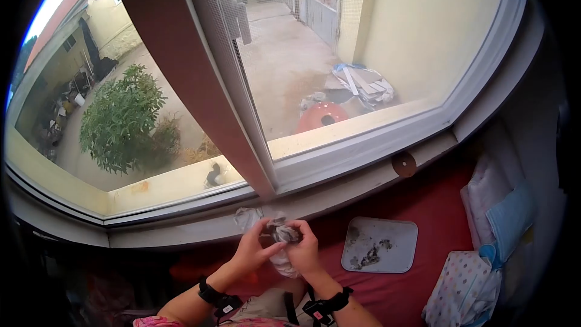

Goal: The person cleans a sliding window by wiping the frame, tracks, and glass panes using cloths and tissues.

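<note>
A crumpled, greyish-white cloth (284, 234) is bunched between my two hands, just below the window sill. My left hand (254, 247) pinches it from the left, with the thumb reaching across toward its lower edge. From the right, my right hand (304, 251) wraps its curled fingers round the other side. Part of a whitish cloth (283, 264) hangs below my hands, above my lap. To the right, a light grey tray (393, 260) with dark, wet-looking smudges and clumps lies on the red cover (433, 206).
A whitish plastic bag (247, 217) lies against the sill, left of my hands. The window frame (363, 160) rises close ahead. A brown disc (403, 164) sits at the sill's edge. Folded white bedding (489, 191), a blue cloth (510, 213) and a dotted cloth (463, 290) are at the right.
</note>
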Action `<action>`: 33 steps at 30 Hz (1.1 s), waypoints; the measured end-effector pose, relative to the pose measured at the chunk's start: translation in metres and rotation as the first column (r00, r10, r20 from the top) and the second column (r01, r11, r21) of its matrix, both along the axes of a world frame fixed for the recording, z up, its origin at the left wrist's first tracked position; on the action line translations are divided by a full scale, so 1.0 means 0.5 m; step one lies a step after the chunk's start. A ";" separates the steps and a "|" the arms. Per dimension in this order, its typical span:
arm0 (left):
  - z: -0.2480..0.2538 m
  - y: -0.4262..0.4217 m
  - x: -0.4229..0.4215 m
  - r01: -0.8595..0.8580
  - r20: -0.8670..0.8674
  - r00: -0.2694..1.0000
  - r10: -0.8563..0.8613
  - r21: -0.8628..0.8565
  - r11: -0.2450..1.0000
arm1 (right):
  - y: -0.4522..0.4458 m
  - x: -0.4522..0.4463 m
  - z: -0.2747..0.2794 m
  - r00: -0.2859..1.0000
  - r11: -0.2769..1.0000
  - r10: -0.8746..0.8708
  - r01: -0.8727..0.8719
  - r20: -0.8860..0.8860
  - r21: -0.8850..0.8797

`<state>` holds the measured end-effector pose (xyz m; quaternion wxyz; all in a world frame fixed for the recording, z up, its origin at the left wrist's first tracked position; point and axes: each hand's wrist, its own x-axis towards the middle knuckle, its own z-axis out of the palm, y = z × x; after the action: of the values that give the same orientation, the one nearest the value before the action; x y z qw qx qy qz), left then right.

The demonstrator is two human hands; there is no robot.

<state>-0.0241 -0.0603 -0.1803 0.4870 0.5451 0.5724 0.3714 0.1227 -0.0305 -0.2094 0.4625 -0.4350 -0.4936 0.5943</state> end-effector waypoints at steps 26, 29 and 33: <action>0.163 0.174 -0.063 0.309 -0.419 0.574 0.704 0.906 0.288 | -0.113 0.172 -0.093 0.942 0.937 -0.330 0.319 -0.063 -0.139; 0.086 0.157 -0.057 0.385 -0.532 0.563 0.632 0.846 0.369 | -0.138 0.206 -0.109 0.927 0.917 -0.376 0.370 -0.012 -0.146; -0.032 0.144 -0.051 0.409 -0.626 0.563 0.540 0.779 0.476 | -0.164 0.234 -0.110 0.902 0.885 -0.431 0.423 0.000 -0.194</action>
<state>-0.0493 0.0116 -0.1963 -0.2098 0.7888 0.4752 0.3285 0.2395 -0.1123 -0.2644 0.5491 -0.5619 -0.3169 0.5314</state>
